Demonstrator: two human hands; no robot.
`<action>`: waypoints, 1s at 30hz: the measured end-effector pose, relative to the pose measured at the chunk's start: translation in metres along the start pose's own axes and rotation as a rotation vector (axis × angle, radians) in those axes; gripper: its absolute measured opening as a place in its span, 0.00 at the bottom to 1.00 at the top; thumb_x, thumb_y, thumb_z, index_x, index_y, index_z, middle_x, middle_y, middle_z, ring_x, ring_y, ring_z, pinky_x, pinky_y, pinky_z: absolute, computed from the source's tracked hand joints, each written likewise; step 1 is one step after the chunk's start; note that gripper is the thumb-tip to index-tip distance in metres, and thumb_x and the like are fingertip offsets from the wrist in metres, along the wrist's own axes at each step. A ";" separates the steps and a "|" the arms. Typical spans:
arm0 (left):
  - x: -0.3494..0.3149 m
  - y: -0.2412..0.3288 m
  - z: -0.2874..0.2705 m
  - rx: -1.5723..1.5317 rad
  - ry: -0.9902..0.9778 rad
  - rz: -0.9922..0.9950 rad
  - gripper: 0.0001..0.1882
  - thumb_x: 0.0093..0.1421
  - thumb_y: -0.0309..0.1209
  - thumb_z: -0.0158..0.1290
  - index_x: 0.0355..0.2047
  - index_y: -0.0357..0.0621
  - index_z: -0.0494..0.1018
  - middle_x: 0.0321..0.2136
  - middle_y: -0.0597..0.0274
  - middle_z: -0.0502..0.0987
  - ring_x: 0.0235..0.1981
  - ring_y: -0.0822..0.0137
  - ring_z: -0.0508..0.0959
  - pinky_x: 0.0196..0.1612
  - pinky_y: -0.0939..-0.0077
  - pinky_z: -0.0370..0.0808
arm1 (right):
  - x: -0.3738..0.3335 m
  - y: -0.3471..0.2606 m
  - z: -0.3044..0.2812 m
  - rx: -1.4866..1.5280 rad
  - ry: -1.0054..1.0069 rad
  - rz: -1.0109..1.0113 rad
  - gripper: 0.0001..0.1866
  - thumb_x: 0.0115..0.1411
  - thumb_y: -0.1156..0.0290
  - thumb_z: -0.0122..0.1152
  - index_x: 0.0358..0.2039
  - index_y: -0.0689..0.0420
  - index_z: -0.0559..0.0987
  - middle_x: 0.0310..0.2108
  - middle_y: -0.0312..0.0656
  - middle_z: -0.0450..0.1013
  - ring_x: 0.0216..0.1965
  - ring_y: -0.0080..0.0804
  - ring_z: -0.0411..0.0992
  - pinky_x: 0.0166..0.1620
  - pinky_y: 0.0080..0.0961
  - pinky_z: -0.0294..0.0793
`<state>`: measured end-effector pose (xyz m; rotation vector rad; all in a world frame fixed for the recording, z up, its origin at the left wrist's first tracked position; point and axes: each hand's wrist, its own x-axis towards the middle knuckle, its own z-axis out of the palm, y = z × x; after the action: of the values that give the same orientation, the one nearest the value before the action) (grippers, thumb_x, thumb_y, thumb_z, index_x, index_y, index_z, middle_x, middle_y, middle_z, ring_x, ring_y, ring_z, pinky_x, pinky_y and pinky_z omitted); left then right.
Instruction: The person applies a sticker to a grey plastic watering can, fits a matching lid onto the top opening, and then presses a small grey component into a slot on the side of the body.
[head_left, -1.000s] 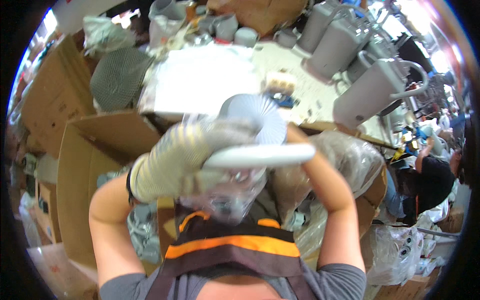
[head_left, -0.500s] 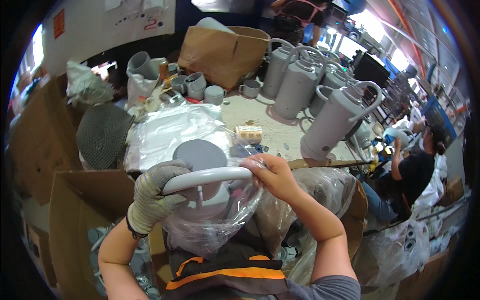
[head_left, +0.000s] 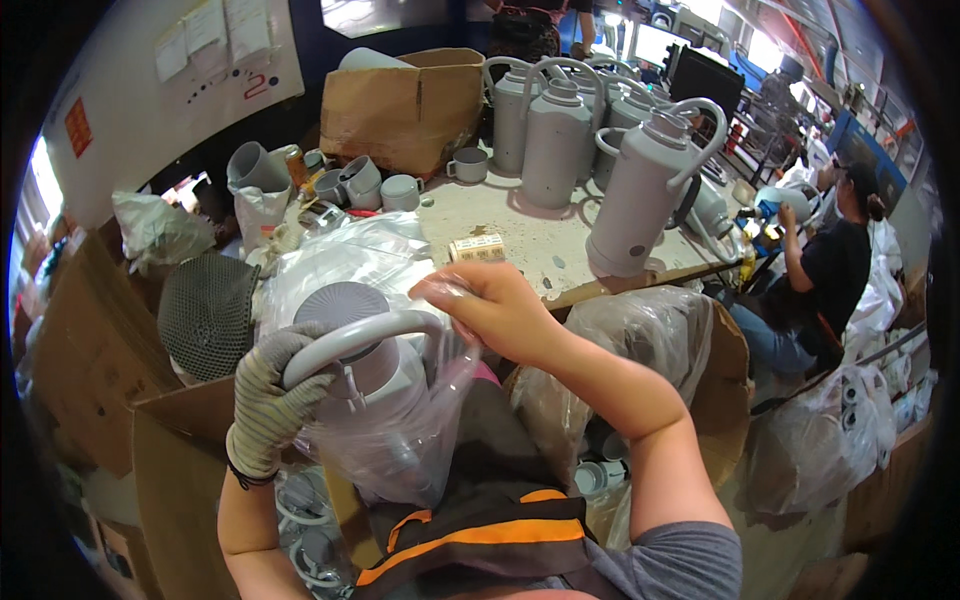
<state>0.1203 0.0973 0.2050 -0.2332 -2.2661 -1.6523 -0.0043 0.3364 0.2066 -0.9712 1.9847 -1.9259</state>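
Observation:
A grey vacuum jug [head_left: 376, 372] with a ribbed round lid and a curved handle stands before my body, partly inside a clear plastic bag [head_left: 395, 455]. My left hand [head_left: 268, 405], in a striped grey work glove, is closed around the left end of the handle. Bare, my right hand [head_left: 500, 308] pinches the bag's edge between thumb and fingers at the right side of the handle. The film stretches from those fingers down around the jug's body. The jug's base is hidden by the crumpled bag and my apron.
Flat clear bags [head_left: 345, 250] lie stacked on the worktable [head_left: 510, 225] beside a label roll [head_left: 477, 248]. Several grey jugs [head_left: 555, 145] stand behind, near a cardboard box [head_left: 400, 115]. Open cartons flank me; the left one holds jugs [head_left: 312, 545]. Another person [head_left: 840, 265] sits at right.
The jug now appears further left, and more of its body shows below the handle. My right hand has moved left and up, carrying the bag's edge. My left hand keeps its grip.

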 end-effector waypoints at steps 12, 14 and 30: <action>-0.005 -0.028 -0.011 0.151 0.130 0.173 0.17 0.49 0.35 0.63 0.33 0.36 0.71 0.32 0.57 0.77 0.30 0.71 0.76 0.35 0.78 0.73 | 0.004 0.000 -0.007 0.180 0.078 -0.118 0.13 0.64 0.65 0.51 0.37 0.62 0.78 0.16 0.29 0.63 0.18 0.12 0.60 0.22 0.12 0.59; -0.006 -0.026 -0.008 0.143 0.112 0.135 0.17 0.49 0.35 0.63 0.33 0.36 0.71 0.32 0.57 0.77 0.30 0.71 0.76 0.35 0.78 0.73 | 0.008 -0.007 -0.009 0.350 0.008 -0.228 0.12 0.64 0.67 0.50 0.40 0.61 0.77 0.18 0.29 0.64 0.20 0.12 0.61 0.22 0.12 0.60; -0.029 -0.004 -0.111 0.417 0.456 0.017 0.17 0.46 0.26 0.51 0.38 0.33 0.74 0.25 0.67 0.75 0.25 0.77 0.71 0.28 0.83 0.69 | -0.019 0.101 -0.010 0.083 -0.157 0.378 0.15 0.60 0.65 0.55 0.45 0.59 0.76 0.28 0.33 0.72 0.25 0.16 0.67 0.29 0.15 0.68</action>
<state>0.1647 -0.0070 0.2215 0.2035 -2.1670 -1.0481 -0.0266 0.3489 0.1060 -0.6463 1.8269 -1.6572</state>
